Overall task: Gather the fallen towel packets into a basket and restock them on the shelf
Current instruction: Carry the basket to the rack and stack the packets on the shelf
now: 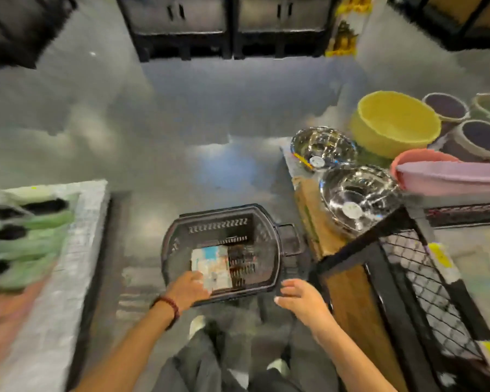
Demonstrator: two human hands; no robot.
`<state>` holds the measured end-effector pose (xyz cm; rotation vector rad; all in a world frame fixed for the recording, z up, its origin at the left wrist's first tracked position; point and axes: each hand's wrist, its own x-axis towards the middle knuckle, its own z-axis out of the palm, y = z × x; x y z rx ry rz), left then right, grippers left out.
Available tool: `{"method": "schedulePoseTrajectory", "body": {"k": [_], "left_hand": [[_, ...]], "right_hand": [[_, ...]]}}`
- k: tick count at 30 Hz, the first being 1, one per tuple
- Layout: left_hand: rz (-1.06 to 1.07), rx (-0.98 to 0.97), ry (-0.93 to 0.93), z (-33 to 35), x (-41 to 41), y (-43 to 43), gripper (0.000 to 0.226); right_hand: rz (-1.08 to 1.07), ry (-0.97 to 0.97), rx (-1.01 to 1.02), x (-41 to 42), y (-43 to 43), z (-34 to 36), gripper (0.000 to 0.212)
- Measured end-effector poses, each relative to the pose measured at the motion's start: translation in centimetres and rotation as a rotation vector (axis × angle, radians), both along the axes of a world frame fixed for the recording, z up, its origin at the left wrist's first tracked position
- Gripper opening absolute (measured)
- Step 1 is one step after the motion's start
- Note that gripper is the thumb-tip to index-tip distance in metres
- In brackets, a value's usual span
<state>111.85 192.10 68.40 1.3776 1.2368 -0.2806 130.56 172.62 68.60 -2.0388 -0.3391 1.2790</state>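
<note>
A black plastic basket (262, 222) stands on the grey floor in front of me. Inside it lies a white and light-blue towel packet (211, 263). My left hand (188, 287) reaches over the near rim, its fingers touching the packet's near edge; whether they grip it is blurred. A beaded bracelet sits on that wrist. My right hand (300, 298) hovers just right of the basket's near corner, fingers apart and holding nothing.
A black wire-and-wood shelf unit (379, 292) stands close on the right, with steel bowls (357, 199), a yellow bowl (393, 123) and pink tubs on top. A low display with green items (26, 236) is at left. Dark racks stand at the far end.
</note>
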Motion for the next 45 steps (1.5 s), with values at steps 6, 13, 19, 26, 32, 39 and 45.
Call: {"method": "schedulePoseTrajectory", "body": {"k": [6, 13, 19, 26, 32, 39, 45], "left_hand": [[0.292, 0.096, 0.027, -3.1, -7.7, 6.5, 0.05], [0.334, 0.094, 0.093, -11.1, -10.0, 14.4, 0.048], [0.433, 0.123, 0.172, -23.3, -9.3, 19.9, 0.062], [0.386, 0.371, 0.218, -36.8, -5.9, 25.9, 0.093], [0.327, 0.712, 0.351, -42.8, -4.6, 25.3, 0.056], [0.295, 0.864, 0.496, -44.3, -5.0, 23.5, 0.042], [0.305, 0.898, 0.501, -45.2, -5.0, 23.6, 0.044]], "right_hand": [[0.206, 0.046, -0.064, -5.5, 12.9, -3.5, 0.041], [0.271, 0.1, -0.166, -7.8, 22.5, -11.6, 0.042], [0.309, 0.127, -0.273, -5.9, 26.7, -25.2, 0.043], [0.253, 0.11, -0.384, -2.5, 30.5, -43.1, 0.023], [0.205, 0.163, -0.499, -1.6, 30.5, -53.7, 0.023], [0.236, 0.05, -0.589, -2.5, 31.5, -61.3, 0.073], [0.174, 0.113, -0.574, -3.6, 32.5, -65.5, 0.083]]}}
